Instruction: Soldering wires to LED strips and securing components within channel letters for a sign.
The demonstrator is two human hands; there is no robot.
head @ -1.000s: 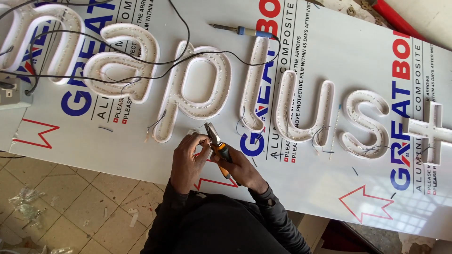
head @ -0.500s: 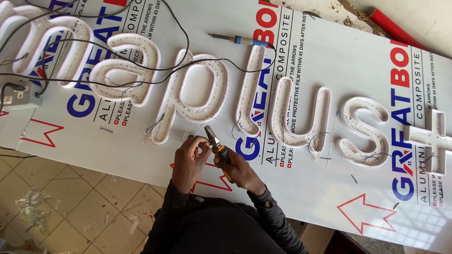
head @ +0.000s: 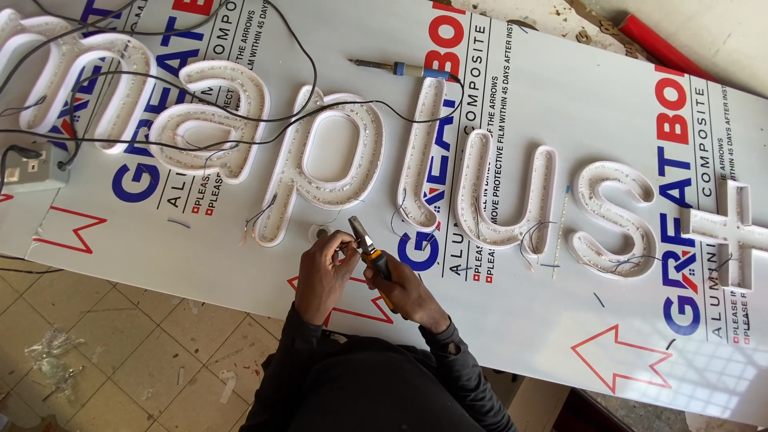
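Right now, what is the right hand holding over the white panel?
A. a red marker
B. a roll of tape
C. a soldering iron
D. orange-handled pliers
D. The right hand grips orange-handled pliers, their tip pointing up toward the left hand just below the channel letters; the soldering iron lies untouched farther up the white panel.

Single view, head-worn camera: looks steeply down from above the person's shoulders onto the white sign panel (head: 560,104), moderately close; tiled floor (head: 120,344) near left, panel's far edge upper right.
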